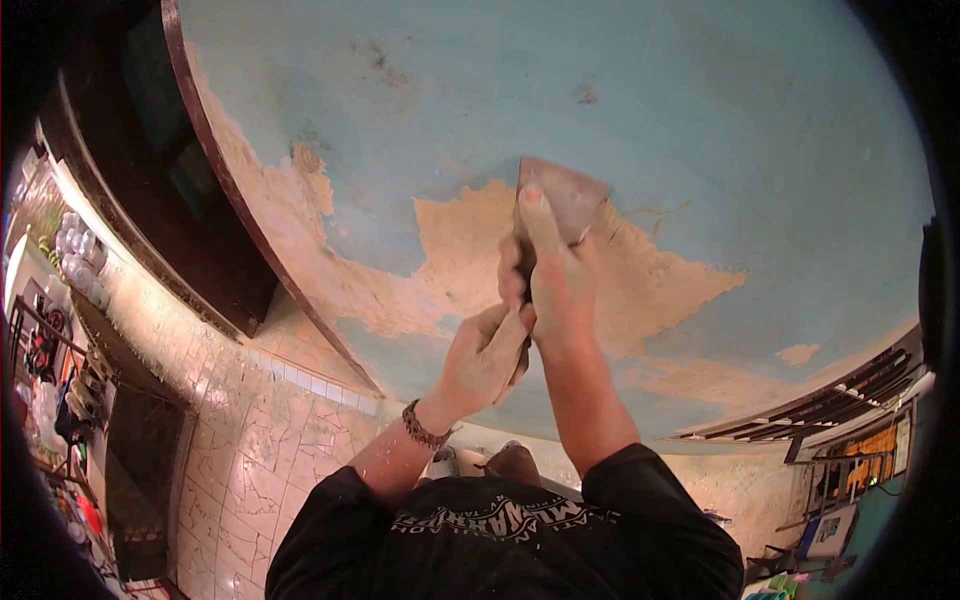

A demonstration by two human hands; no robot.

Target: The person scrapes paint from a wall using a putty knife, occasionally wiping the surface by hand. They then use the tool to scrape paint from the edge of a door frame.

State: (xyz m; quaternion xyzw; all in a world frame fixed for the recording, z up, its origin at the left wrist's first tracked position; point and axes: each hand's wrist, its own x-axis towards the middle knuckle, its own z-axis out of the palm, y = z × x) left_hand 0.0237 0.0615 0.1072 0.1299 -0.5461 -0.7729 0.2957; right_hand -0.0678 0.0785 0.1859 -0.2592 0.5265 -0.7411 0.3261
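A flat, wide scraper blade (565,200) lies against the blue painted wall (700,120), at the upper edge of a bare tan patch (460,235). My right hand (560,275) is closed round the scraper, its thumb pressed along the blade. Lower and to the left, my left hand (485,355) wraps round the lower end of the handle, just below my right hand. Most of the handle is hidden by the fingers. A beaded bracelet (425,425) circles my left wrist.
A dark door frame (225,190) curves along the left. Cracked-pattern floor tiles (250,450) lie below. Clear bottles (80,255) and cluttered shelves stand far left. At the lower right are a slatted rack (830,400) and some furniture.
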